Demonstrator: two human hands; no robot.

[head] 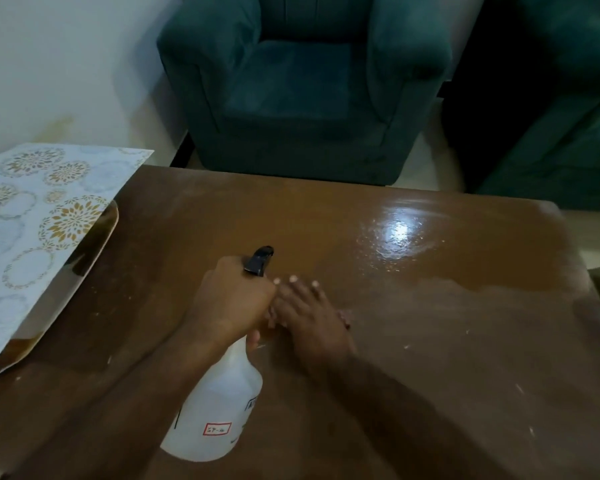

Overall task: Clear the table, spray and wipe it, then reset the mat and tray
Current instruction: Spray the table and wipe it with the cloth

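Note:
My left hand [234, 299] grips the neck of a white spray bottle [219, 407] with a black nozzle [260, 259] that points away over the brown wooden table [430, 341]. My right hand [309, 317] lies palm down on the table just right of the bottle; a bit of pinkish cloth [345, 315] peeks out from under it. The far right part of the table is wet and shiny. A patterned white and gold mat [32, 223] lies tilted at the left, over a tray [97, 233] with a glossy brown inside.
A dark teal armchair [302, 88] stands just beyond the table's far edge. A second teal seat [555, 133] is at the far right. A white wall runs at the back left. Small light specks dot the near side of the table.

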